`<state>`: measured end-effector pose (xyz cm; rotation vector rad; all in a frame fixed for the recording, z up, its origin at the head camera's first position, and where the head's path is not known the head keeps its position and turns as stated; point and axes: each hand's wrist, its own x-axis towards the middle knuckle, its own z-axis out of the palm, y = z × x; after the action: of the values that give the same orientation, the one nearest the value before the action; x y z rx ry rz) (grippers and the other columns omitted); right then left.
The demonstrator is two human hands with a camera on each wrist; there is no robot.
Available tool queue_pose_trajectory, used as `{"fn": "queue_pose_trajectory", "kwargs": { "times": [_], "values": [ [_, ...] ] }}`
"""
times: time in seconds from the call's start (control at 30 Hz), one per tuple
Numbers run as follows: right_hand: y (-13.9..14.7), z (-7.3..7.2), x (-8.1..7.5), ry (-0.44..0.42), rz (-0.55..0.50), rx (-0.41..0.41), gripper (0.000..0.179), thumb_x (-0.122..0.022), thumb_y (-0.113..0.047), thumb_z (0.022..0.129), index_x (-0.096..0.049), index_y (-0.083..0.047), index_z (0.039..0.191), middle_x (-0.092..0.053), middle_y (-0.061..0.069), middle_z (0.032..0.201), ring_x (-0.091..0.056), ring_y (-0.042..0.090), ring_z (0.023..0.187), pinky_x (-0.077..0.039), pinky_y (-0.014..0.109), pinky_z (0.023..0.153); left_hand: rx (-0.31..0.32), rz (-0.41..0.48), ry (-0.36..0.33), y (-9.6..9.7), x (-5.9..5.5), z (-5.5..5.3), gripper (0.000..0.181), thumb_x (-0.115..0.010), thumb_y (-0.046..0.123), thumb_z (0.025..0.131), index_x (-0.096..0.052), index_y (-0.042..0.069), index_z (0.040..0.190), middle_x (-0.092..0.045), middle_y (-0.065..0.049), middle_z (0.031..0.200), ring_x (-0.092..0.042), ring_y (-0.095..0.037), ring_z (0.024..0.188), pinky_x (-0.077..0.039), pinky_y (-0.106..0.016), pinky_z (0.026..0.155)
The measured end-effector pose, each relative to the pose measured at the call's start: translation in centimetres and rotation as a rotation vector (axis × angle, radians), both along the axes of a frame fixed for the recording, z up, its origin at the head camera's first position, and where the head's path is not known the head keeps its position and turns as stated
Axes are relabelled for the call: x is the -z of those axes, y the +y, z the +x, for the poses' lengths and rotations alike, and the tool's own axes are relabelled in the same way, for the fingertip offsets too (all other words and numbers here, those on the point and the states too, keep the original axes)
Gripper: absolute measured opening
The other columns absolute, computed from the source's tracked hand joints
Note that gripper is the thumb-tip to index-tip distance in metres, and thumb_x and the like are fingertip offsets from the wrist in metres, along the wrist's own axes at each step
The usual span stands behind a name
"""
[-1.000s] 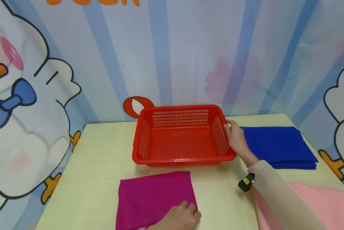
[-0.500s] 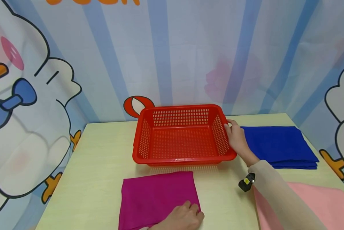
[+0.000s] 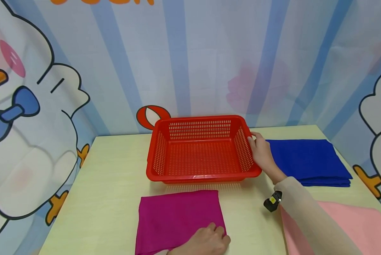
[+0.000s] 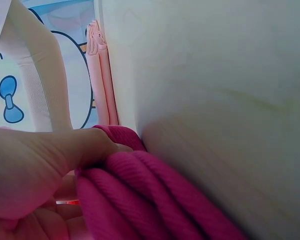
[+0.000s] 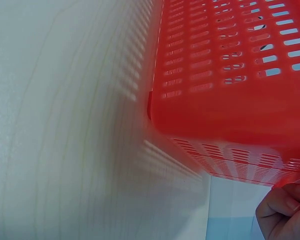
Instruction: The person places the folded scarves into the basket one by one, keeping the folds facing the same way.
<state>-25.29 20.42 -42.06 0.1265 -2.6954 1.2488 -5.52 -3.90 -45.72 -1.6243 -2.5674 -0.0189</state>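
Folded magenta cloth (image 3: 177, 214) just nearside of red mesh basket (image 3: 200, 157) (long axis L-R), not touching; L hand (image 3: 204, 241) grips cloth, R hand (image 3: 263, 152) holds basket's R rim.

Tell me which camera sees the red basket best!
The head view: it looks down on the red basket, showing its inside and nearly all its rim. The right wrist view shows only part of its outside, close up. The left wrist view has just a red sliver, maybe the basket.
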Motion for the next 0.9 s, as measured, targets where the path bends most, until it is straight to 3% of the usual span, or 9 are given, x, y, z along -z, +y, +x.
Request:
{"fn": "queue_pose_trajectory", "kwargs": {
  "times": [0.23, 0.43, 0.73, 0.9],
  "values": [
    [0.0, -0.1, 0.1, 0.004, 0.004, -0.001, 0.046, -0.038, -0.018, 0.11, -0.037, 0.011, 0.145, -0.06, 0.026, 0.093, -0.064, 0.032, 0.072, -0.058, 0.038, 0.061, -0.04, -0.1, -0.214, 0.6, -0.6, -0.3, 0.043, -0.052, 0.053, 0.099, -0.071, 0.015, 0.105, -0.062, 0.003, 0.086, -0.046, -0.005, 0.066, -0.041, -0.014, 0.055],
    [0.1, -0.2, 0.2, 0.005, 0.009, 0.005, 0.046, -0.039, -0.018, 0.11, -0.037, 0.011, 0.145, -0.061, 0.026, 0.093, -0.065, 0.032, 0.072, -0.059, 0.039, 0.061, -0.053, -0.132, -0.314, 1.0, -0.8, -0.5, 0.044, -0.052, 0.054, 0.099, -0.07, 0.016, 0.111, -0.062, 0.004, 0.09, -0.047, -0.005, 0.069, -0.043, -0.014, 0.059],
    [0.1, -0.2, 0.3, 0.015, 0.014, 0.008, 0.046, -0.039, -0.018, 0.11, -0.038, 0.012, 0.144, -0.061, 0.025, 0.091, -0.064, 0.032, 0.072, -0.059, 0.04, 0.062, -0.038, -0.139, -0.29, 1.6, -0.8, -0.5, 0.042, -0.052, 0.053, 0.099, -0.069, 0.016, 0.108, -0.061, 0.004, 0.089, -0.046, -0.006, 0.068, -0.041, -0.014, 0.057],
    [0.0, -0.1, 0.2, 0.026, 0.01, 0.005, 0.045, -0.039, -0.018, 0.11, -0.039, 0.012, 0.143, -0.061, 0.025, 0.091, -0.064, 0.033, 0.071, -0.058, 0.04, 0.061, -0.041, -0.156, -0.311, 1.9, -0.8, -0.5, 0.041, -0.052, 0.052, 0.099, -0.069, 0.016, 0.11, -0.06, 0.004, 0.089, -0.046, -0.006, 0.07, -0.041, -0.015, 0.058]
  ]
}}
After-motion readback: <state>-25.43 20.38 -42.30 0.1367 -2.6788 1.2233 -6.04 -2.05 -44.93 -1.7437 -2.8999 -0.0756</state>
